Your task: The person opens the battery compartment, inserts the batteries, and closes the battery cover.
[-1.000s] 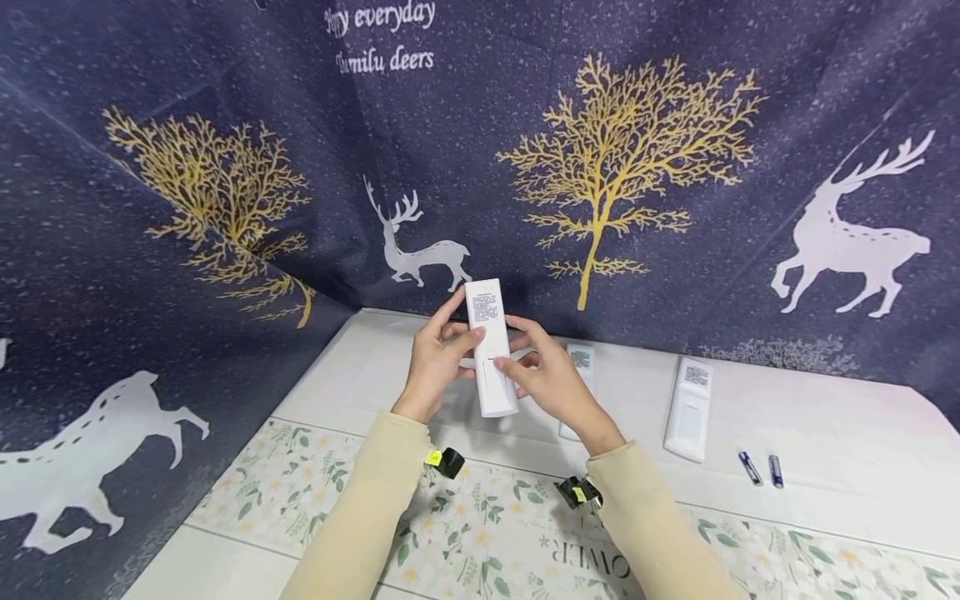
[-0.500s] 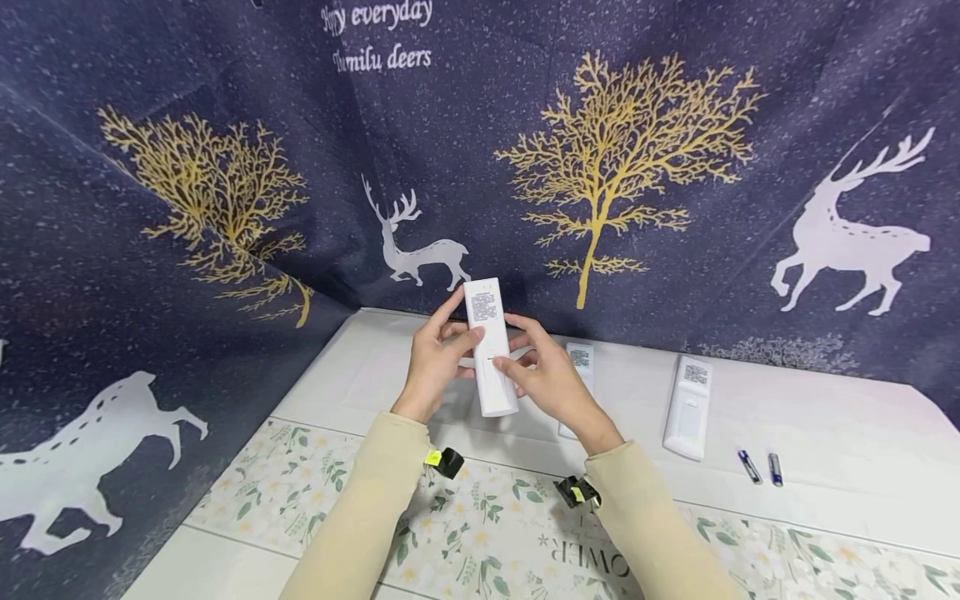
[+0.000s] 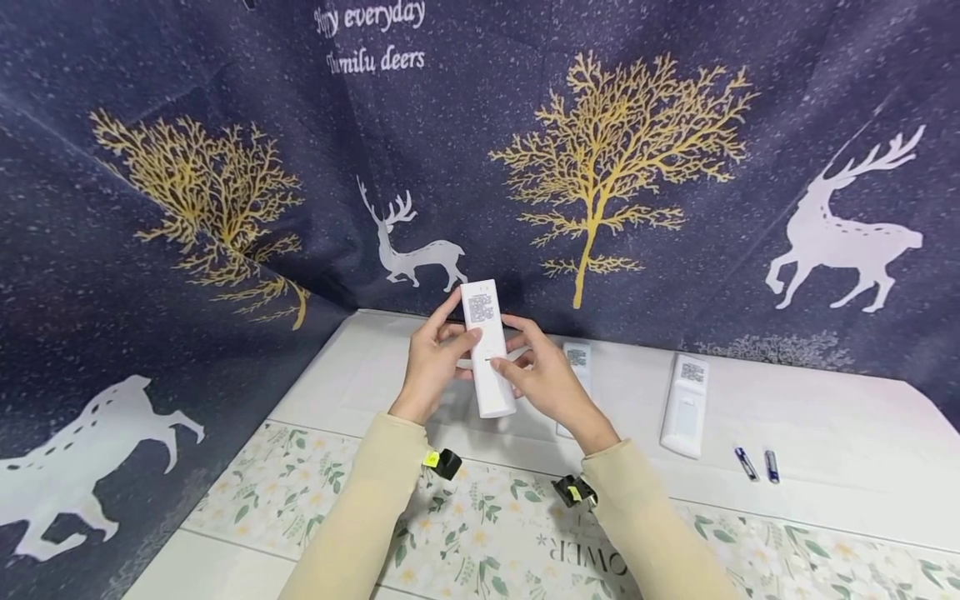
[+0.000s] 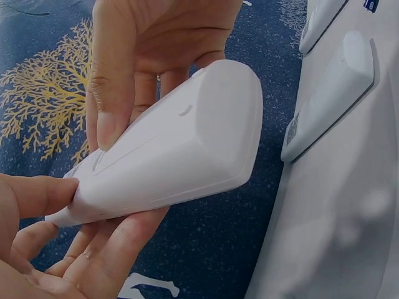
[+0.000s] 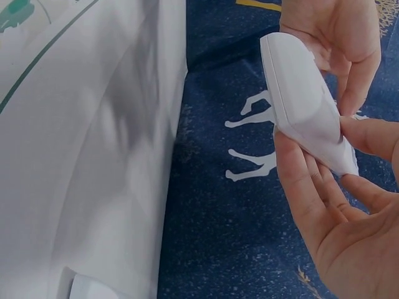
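A white remote control (image 3: 493, 392) is held up over the table, its labelled back towards me. The left hand (image 3: 431, 367) grips its left side, thumb on the back and index finger along the upper edge. From the right, the right hand (image 3: 553, 383) holds it too, thumb pressed near a small dark slot on the battery cover. In the left wrist view the rounded lower end of the remote (image 4: 181, 146) points at the camera, and the cover's seam shows. The right wrist view has the remote (image 5: 302, 93) edge-on between both hands. Its button side is hidden.
Another white remote (image 3: 685, 408) lies back-up on the white table at the right. A further remote (image 3: 577, 357) is partly hidden behind the right forearm. Two batteries, a left one (image 3: 746, 464) and a right one (image 3: 772, 467), lie at the far right. A dark deer-print cloth (image 3: 450, 167) hangs behind.
The head view has shifted very slightly. Both hands keep their hold on the remote control, and no clear movement of the battery cover shows.
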Demonstrator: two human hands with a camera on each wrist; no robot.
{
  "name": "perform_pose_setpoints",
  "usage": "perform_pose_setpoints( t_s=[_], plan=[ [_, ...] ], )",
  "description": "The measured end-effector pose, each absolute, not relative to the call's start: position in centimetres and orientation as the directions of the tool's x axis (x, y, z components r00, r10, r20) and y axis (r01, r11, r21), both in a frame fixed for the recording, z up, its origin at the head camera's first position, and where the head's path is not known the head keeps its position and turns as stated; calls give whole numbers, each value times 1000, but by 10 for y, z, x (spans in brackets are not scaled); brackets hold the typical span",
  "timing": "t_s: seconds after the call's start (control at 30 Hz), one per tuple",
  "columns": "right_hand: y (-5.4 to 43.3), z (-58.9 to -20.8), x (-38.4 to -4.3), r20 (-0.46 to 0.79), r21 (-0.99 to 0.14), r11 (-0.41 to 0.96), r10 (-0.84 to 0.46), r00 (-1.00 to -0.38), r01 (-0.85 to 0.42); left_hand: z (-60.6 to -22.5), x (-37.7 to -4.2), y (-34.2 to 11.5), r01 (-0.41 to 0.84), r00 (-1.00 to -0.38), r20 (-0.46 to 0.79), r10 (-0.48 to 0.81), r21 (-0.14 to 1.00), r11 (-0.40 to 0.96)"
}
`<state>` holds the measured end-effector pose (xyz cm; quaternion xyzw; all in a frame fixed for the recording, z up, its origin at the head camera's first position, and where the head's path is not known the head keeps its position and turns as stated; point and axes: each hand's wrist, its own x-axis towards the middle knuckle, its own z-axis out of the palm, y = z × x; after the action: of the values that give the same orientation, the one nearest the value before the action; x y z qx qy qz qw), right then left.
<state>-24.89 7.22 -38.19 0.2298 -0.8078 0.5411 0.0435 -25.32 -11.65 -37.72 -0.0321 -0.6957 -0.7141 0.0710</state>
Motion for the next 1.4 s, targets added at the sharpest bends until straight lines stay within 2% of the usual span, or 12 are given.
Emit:
perform_pose_setpoints(
  t_s=[0.23, 0.53, 0.9, 1.4],
  plan=[
    [73, -384, -250, 312, -859, 299, -337, -888, -415, -379, -255, -117, 152, -986, 152, -70, 988, -6],
    [72, -388, -253, 236, -873, 336, -343, -909, -354, -382, -256, -119, 149, -987, 149, -65, 989, 7],
    [69, -392, -253, 246, -872, 329, -344, -906, -362, -385, -257, -117, 149, -985, 151, -82, 988, 33],
    [63, -410, -260, 88, -920, 331, -351, -932, -211, -404, -267, -120, 43, -994, 58, -91, 986, 163]
  ],
)
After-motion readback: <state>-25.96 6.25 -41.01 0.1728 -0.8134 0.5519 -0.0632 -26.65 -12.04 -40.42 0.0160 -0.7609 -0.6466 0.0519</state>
